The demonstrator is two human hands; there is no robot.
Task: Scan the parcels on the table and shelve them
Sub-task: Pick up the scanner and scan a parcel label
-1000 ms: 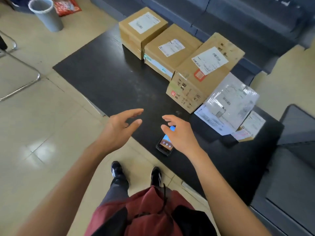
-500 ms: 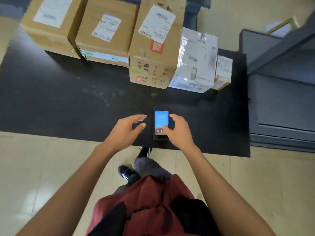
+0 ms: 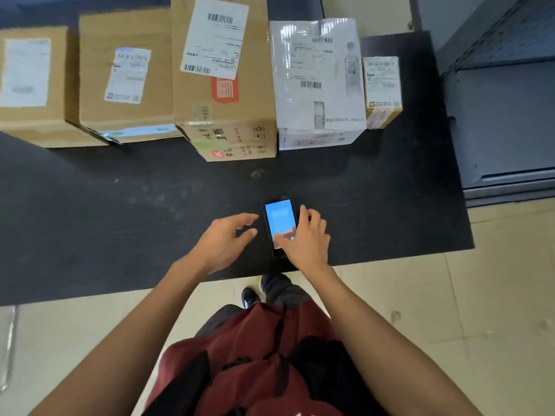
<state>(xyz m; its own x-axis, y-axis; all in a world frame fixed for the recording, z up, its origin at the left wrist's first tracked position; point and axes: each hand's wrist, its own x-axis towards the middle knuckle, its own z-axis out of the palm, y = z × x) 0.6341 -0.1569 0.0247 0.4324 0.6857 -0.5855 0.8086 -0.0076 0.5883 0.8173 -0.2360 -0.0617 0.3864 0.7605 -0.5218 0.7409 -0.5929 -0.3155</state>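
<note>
- Right hand (image 3: 306, 238) curls fingers (image 3: 303, 213) round the scanner (image 3: 280, 225), lying on the counter (image 3: 90, 211) before the parcels (image 3: 223, 76).
- Left hand (image 3: 223, 240) hovers beside the scanner, relaxed and empty.
- Best to grip the scanner's edges, keeping its screen clear.

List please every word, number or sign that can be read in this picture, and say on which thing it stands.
"京东" style red logo block on the front of the tall cardboard box: characters too blurred to be sure.
Printed Chinese characters on that box's front: not legible.
Barcodes on its white label: digits too small.
Labels on the white wrapped parcel, the small box and the two left boxes: blurred.
Scanner screen: unreadable.
</note>
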